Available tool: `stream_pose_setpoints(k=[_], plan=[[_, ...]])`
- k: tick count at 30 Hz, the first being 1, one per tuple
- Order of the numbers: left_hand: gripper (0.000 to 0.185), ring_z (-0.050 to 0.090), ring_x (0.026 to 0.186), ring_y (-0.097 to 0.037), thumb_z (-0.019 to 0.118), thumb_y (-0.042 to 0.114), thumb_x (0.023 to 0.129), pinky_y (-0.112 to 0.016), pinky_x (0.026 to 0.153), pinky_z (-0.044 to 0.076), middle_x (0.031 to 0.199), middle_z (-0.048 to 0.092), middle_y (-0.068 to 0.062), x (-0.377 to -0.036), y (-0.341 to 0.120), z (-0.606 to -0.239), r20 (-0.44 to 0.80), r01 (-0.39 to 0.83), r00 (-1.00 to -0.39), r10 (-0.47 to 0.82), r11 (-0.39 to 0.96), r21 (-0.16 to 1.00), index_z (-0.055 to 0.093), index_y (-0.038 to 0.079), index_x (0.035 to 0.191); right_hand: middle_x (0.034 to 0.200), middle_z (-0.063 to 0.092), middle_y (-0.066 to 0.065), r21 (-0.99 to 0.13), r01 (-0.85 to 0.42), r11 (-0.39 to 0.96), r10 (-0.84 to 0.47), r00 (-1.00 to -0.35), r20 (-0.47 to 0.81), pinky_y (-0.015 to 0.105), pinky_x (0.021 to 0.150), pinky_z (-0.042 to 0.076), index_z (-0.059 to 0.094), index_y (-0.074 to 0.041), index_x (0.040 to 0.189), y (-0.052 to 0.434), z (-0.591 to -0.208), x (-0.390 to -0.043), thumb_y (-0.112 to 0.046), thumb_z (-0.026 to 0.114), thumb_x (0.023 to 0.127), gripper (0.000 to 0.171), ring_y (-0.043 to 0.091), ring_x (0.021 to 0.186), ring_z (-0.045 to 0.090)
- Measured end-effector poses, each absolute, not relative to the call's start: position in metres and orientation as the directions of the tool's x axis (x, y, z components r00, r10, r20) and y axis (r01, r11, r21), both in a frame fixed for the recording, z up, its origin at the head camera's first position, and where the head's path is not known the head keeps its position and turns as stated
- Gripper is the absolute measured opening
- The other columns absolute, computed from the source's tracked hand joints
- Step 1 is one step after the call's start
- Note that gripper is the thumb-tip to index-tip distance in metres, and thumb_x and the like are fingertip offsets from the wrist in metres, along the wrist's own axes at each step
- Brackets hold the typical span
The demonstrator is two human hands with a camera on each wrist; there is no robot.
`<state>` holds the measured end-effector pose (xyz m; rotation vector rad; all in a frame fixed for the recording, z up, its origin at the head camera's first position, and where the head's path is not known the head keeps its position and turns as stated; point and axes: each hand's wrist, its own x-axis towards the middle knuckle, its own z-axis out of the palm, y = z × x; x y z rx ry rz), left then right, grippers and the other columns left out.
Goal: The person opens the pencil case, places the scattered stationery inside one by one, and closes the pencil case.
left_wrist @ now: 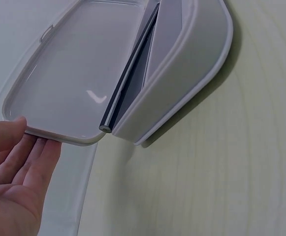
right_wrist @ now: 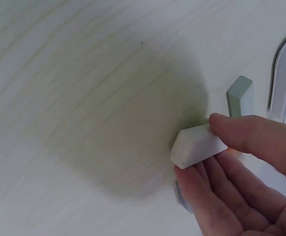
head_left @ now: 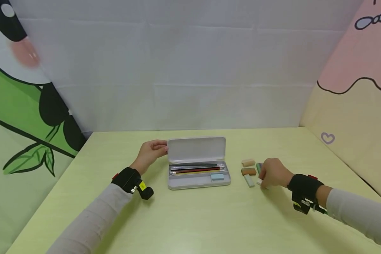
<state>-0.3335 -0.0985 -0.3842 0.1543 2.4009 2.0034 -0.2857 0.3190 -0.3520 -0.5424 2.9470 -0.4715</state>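
My left hand point(head_left: 150, 153) pinches the left edge of the raised lid point(head_left: 197, 150) of a white pencil case, thumb on the inner face and fingers behind. Several pencils point(head_left: 195, 170) lie in the case's bottom tray point(head_left: 187, 182), along with a light blue eraser point(head_left: 217, 176) at its right. To the right of the case, my right hand point(head_left: 274, 173) pinches a white eraser point(right_wrist: 199, 145) between thumb and fingers, close over the table. Beside that hand lie a cream eraser point(head_left: 248, 162), an orange-brown eraser point(head_left: 248, 171) and a pale green eraser point(head_left: 249, 181).
A green and dark block point(head_left: 259, 167) is partly hidden behind the right hand. The pale yellow table point(head_left: 190, 218) meets a white cloth backdrop point(head_left: 190, 77) at the back. Printed panels stand along the left and right sides.
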Motion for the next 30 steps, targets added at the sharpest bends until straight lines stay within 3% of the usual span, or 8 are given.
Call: stream_pose_setpoints(k=[6, 14, 21, 30], plan=[[0.041, 0.068, 0.087, 0.0, 0.062, 0.01, 0.093, -0.037, 0.1, 0.054, 0.122, 0.066, -0.021, -0.332, -0.099, -0.384, 0.062, 0.075, -0.995, 0.08, 0.181, 0.981, 0.054, -0.006, 0.129, 0.064, 0.069, 0.003, -0.281, -0.433, 0.857, -0.439, -0.897, 0.045, 0.022, 0.053, 0.047, 0.074, -0.003, 0.067, 0.305, -0.34, -0.293, 0.001, 0.08, 0.059, 0.01, 0.012, 0.063, 0.055], [0.039, 0.067, 0.085, 0.001, 0.062, 0.008, 0.093, -0.039, 0.1, 0.053, 0.12, 0.067, -0.02, -0.33, -0.099, -0.384, 0.056, 0.067, -0.996, 0.066, 0.18, 0.981, 0.054, -0.007, 0.129, 0.073, 0.071, 0.007, -0.344, -0.428, 0.836, -0.457, -0.889, -0.005, 0.023, 0.057, 0.054, 0.075, -0.001, 0.079, 0.261, -0.325, -0.305, 0.003, 0.079, 0.068, 0.013, 0.013, 0.065, 0.059], [0.039, 0.067, 0.088, -0.001, 0.062, 0.008, 0.093, -0.04, 0.101, 0.053, 0.123, 0.065, -0.022, -0.33, -0.098, -0.383, 0.064, 0.077, -0.995, 0.073, 0.181, 0.98, 0.055, -0.007, 0.129, 0.073, 0.07, 0.007, -0.326, -0.603, 0.728, -0.61, -0.787, 0.091, 0.022, 0.06, 0.055, 0.074, 0.0, 0.076, 0.224, -0.325, -0.307, 0.007, 0.077, 0.069, 0.011, 0.012, 0.066, 0.059], [0.039, 0.068, 0.089, -0.002, 0.061, 0.007, 0.093, -0.042, 0.102, 0.052, 0.124, 0.064, -0.024, -0.331, -0.097, -0.383, 0.058, 0.07, -0.995, 0.078, 0.17, 0.983, 0.054, -0.007, 0.129, 0.071, 0.071, 0.006, -0.298, -0.689, 0.661, -0.702, -0.708, 0.08, 0.017, 0.059, 0.053, 0.074, -0.001, 0.074, 0.205, -0.335, -0.309, 0.007, 0.075, 0.07, 0.009, 0.008, 0.064, 0.058]])
